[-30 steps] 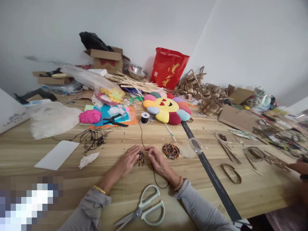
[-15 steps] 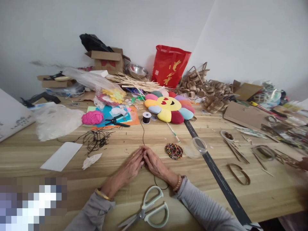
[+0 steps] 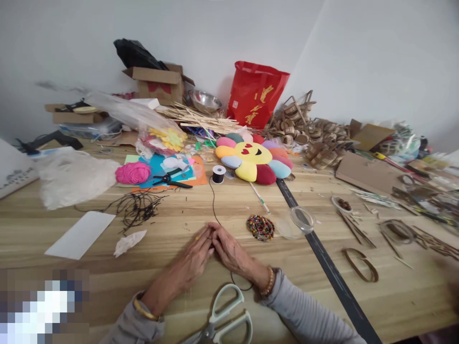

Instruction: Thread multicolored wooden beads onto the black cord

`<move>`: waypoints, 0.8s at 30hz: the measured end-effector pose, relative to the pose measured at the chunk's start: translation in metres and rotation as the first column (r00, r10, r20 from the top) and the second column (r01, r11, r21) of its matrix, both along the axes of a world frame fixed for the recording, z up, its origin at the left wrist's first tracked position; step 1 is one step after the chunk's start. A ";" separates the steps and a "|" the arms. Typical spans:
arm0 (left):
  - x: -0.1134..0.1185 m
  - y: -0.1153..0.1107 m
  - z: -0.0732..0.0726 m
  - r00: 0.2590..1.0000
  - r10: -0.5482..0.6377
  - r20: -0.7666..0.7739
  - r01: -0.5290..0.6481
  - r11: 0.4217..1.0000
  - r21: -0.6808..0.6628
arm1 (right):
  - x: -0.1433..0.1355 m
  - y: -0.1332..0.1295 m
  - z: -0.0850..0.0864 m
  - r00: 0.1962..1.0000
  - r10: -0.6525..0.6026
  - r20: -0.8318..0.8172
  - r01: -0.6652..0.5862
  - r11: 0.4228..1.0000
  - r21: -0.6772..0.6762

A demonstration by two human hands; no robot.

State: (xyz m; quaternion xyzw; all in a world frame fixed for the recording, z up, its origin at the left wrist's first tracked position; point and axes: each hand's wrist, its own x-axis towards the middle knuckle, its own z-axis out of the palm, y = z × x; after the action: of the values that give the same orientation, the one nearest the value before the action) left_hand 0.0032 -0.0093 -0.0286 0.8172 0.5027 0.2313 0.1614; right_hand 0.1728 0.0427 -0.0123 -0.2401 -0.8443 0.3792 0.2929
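Note:
My left hand [image 3: 196, 252] and my right hand [image 3: 229, 247] meet at the fingertips over the wooden table, both with fingers closed around the thin black cord [image 3: 214, 203]. The cord runs back from them to a spool [image 3: 218, 175] and comes out below my right hand in a loop. What lies between the fingertips is hidden. Scissors with pale green handles [image 3: 225, 320] lie spread just below my hands. Right of my right hand is a coil of multicoloured beads [image 3: 260, 227], beside a clear round lid [image 3: 302, 219].
A flower-shaped cushion [image 3: 254, 157] lies beyond the spool. Tangled black cords [image 3: 138, 208], white paper [image 3: 81, 234] and crumpled tissue [image 3: 129, 242] are on the left. A dark strip [image 3: 333, 270] and brown ring [image 3: 359, 264] lie right. At the right edge, a person's hand is blurred.
The view has shifted slightly, so the scissors sit lower in the picture. My hands stay together at the cord, with fingertips slightly lower. The other person's hand at the right edge has moved.

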 end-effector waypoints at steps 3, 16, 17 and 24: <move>0.000 -0.001 0.003 0.999 0.014 0.039 -0.012 0.999 -0.039 | 0.001 -0.001 0.004 1.000 0.011 -0.007 -0.011 1.000 -0.026; -0.012 0.010 0.022 0.856 0.236 0.460 -0.060 0.929 -0.367 | 0.003 0.001 0.005 0.991 -0.053 -0.123 0.029 0.981 -0.192; -0.014 0.012 0.024 0.840 0.240 0.486 -0.041 0.922 -0.385 | 0.003 0.003 0.004 0.987 -0.080 -0.139 0.049 0.975 -0.216; -0.020 0.029 0.023 0.754 0.316 0.576 -0.030 0.893 -0.450 | 0.010 0.016 -0.003 0.931 -0.307 -0.198 0.233 0.916 -0.327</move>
State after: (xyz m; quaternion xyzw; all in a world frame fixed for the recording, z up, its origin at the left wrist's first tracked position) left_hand -0.0167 0.0194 -0.0051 0.5856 0.5303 0.3961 0.4679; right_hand 0.1825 0.0590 -0.0157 -0.3478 -0.6931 0.4843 0.4051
